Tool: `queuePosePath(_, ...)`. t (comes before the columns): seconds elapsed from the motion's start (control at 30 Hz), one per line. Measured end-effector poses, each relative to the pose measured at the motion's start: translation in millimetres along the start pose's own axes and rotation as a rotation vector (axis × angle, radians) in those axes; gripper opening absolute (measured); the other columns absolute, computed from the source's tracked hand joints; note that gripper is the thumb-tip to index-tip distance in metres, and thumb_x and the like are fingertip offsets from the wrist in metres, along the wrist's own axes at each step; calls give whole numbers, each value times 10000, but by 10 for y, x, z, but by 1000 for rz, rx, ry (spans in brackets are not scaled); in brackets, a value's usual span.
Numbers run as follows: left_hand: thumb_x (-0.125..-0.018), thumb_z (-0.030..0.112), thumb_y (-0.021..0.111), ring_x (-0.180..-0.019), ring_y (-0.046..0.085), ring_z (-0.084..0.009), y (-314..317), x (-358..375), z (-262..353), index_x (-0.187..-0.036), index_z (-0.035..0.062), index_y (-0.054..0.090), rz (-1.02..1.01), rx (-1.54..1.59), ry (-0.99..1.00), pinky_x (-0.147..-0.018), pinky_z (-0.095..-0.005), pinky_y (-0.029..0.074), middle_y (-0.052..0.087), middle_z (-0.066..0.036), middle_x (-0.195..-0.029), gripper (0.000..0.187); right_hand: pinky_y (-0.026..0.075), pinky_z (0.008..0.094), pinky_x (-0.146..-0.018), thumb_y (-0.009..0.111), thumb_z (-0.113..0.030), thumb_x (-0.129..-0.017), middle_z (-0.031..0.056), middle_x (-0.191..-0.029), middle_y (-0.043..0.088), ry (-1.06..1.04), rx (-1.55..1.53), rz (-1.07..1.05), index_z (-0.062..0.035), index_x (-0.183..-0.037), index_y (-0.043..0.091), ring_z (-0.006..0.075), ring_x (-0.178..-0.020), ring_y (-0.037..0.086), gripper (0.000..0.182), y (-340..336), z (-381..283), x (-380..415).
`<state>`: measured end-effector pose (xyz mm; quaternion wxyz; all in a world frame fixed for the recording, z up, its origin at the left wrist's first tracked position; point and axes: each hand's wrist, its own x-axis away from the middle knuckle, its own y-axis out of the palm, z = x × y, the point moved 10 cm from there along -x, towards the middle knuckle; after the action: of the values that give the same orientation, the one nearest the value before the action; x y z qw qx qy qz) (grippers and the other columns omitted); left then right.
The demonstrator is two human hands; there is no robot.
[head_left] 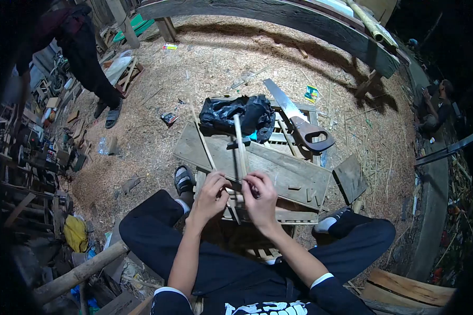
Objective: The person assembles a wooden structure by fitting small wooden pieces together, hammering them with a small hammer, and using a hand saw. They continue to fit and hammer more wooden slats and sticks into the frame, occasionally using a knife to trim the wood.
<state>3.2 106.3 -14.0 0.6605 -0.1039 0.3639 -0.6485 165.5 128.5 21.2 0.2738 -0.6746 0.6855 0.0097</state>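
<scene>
My left hand [210, 197] is closed with its fingertips pinched on a thin wooden strip [204, 143], which slants up and away past the board's left part. My right hand [260, 198] grips the near end of a thicker pale wooden stick [240, 140] that points away from me. Under both hands lies a worn wooden board [278, 168] on a low slatted stand. A black plastic bag [218, 113] sits at its far edge. A handsaw [299, 118] rests right of the bag, handle toward me. Several short wood pieces [309, 195] lie on the board's right side.
Sawdust and shavings cover the ground [157, 115]. A heavy wooden beam [299, 23] crosses the far side. One person [84, 52] stands at the far left, another [436, 105] sits at the right. Scrap wood and clutter [47, 142] fill the left. A flat offcut [350, 178] lies at right.
</scene>
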Motion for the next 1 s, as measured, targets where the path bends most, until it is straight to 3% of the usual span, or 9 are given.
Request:
queuePosePath(0.13, -844, -13, 715, -1253, 582, -384, -186, 54, -64, -1081, 2, 672, 138, -35, -68, -1087, -466, 467, 635, -165, -1182, 242, 578, 431, -830, 724, -33, -942, 186, -1100, 668, 164, -148, -196, 40, -1075, 708, 368, -948, 708, 152, 439, 145, 130)
queuePosePath(0.17, -855, 9, 735, -1259, 584, -402, -254, 53, -18, -1117, -10, 677, 178, -112, -39, -1071, -478, 481, 628, -182, -1210, 269, 555, 419, -854, 766, -39, -904, 155, -1084, 691, 107, -76, -245, 16, -1039, 727, 314, -989, 702, 151, 533, 190, 156)
queuePosePath(0.2, -855, 9, 735, -1259, 584, -402, -266, 46, -40, -1117, -10, 677, 179, -114, -40, -1071, -478, 481, 628, -182, -1210, 269, 555, 419, -854, 766, -39, -904, 155, -1084, 691, 107, -77, -246, 16, -1039, 727, 314, -989, 702, 151, 510, 171, 139)
queuePosePath(0.27, -873, 28, 728, -1273, 577, -400, -350, 76, -115, -1138, -11, 685, 231, -193, -91, -1084, -482, 473, 623, -186, -1265, 271, 514, 451, -857, 751, -59, -887, 153, -1129, 685, -178, 209, -254, -22, -1020, 727, 343, -980, 676, 140, 436, -103, 126)
queuePosePath(0.33, -895, 88, 734, -1293, 568, -400, -318, 110, -279, -1176, -4, 696, 189, -10, -230, -1096, -489, 463, 614, -194, -1329, 298, 477, 445, -890, 766, -80, -867, 131, -1134, 689, -169, 205, -235, -50, -1009, 739, 324, -1036, 650, 148, 354, -78, 131)
queuePosePath(0.43, -887, 232, 803, -1344, 538, -414, -204, 54, -159, -1257, 38, 692, 127, -155, -182, -1138, -506, 423, 572, -191, -1450, 433, 471, 456, -919, 782, -93, -865, 109, -1133, 686, -139, 349, -118, -40, -1013, 752, 342, -1086, 619, 160, 98, -26, 119)
queuePosePath(0.57, -873, 251, 817, -1424, 471, -395, -119, -24, 75, -1252, 66, 711, 141, -347, -108, -1179, -526, 361, 528, -172, -1521, 434, 475, 441, -922, 804, -112, -866, 112, -1072, 702, -27, 212, -87, -32, -977, 770, 319, -1035, 643, 141, -116, 96, 109)
queuePosePath(0.8, -893, 254, 786, -1394, 500, -385, 131, -177, 352, -1183, 55, 724, 97, -242, 20, -1186, -555, 344, 589, -182, -1420, 357, 480, 421, -896, 784, -49, -871, 111, -1019, 733, -125, 290, -90, -34, -995, 774, 312, -978, 669, 125, -849, 392, -21)
queuePosePath(1.0, -918, 221, 758, -1271, 579, -293, 745, -409, 805, -1171, 78, 721, -73, -113, 191, -1223, -549, 303, 687, -99, -1214, 293, 477, 391, -884, 776, -57, -878, 109, -992, 759, -32, 295, -87, -41, -1007, 799, 297, -960, 670, 132, -1338, 758, -25)
